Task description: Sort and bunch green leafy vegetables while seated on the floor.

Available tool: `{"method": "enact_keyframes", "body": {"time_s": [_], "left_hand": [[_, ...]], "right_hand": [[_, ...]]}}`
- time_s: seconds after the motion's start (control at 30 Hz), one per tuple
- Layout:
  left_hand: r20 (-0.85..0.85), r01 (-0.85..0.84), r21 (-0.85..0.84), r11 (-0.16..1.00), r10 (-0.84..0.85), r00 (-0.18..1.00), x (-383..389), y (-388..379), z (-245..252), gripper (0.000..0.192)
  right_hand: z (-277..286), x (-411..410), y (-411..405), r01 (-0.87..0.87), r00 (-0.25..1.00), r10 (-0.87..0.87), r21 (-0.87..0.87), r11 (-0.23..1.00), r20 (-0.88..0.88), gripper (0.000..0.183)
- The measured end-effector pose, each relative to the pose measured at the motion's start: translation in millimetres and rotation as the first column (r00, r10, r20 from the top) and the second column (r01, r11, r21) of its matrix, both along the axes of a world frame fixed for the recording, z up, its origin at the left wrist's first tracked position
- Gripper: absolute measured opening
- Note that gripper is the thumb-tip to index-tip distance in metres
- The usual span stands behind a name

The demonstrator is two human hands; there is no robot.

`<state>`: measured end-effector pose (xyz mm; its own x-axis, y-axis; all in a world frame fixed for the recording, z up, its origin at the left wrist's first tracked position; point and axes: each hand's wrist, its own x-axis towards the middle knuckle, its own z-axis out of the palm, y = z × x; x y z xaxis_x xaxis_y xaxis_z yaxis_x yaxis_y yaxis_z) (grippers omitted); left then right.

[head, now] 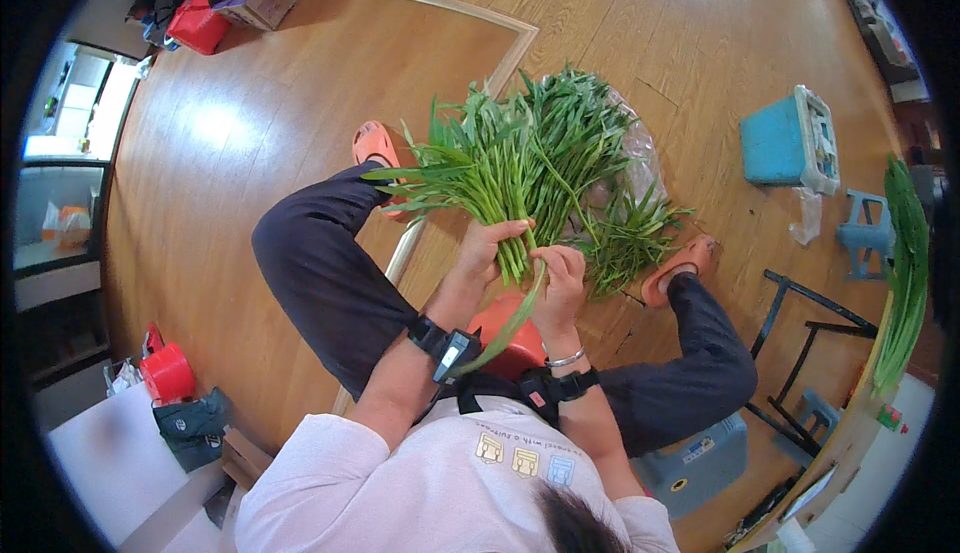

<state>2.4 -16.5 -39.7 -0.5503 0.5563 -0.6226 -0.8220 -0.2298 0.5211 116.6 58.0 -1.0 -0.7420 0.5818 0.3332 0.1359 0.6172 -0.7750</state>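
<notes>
My left hand is closed round the lower stems of a bunch of long-leafed greens, likely water spinach, whose leafy ends point away from me. Close to its right, my right hand pinches one stem between thumb and fingers, and a long leaf hangs from there towards my left wrist. Beyond and to the right, more greens lie in a heap on a clear plastic bag on the floor. Shorter loose sprigs lie beside my right foot.
A red plastic object is between my legs. To the right stand a blue bin with a liner, a small stool and a black metal frame. More long greens lie on a table's edge. A red bucket is at left.
</notes>
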Motion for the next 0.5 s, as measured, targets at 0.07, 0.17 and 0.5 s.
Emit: {"method": "enact_keyframes", "body": {"time_s": [0.07, 0.17, 0.5], "left_hand": [[0.044, -0.04, 0.062, 0.997, 0.037, 0.998, -26, -12, -14, 0.019], [0.045, -0.074, 0.102, 0.992, 0.07, 0.997, -37, -19, -19, 0.019], [-0.076, -0.124, 0.014, 0.992, 0.125, 0.989, -27, -8, -2, 0.021]], "right_hand": [[-5, 8, -1, 0.032, 0.999, -0.032, -0.037, 0.999, -0.01, 0.011], [-12, 18, 20, 0.152, 0.988, -0.151, -0.274, 0.95, 0.024, 0.007], [-94, 63, 111, 0.385, 0.877, -0.318, -0.923, 0.017, 0.36, 0.022]]}}
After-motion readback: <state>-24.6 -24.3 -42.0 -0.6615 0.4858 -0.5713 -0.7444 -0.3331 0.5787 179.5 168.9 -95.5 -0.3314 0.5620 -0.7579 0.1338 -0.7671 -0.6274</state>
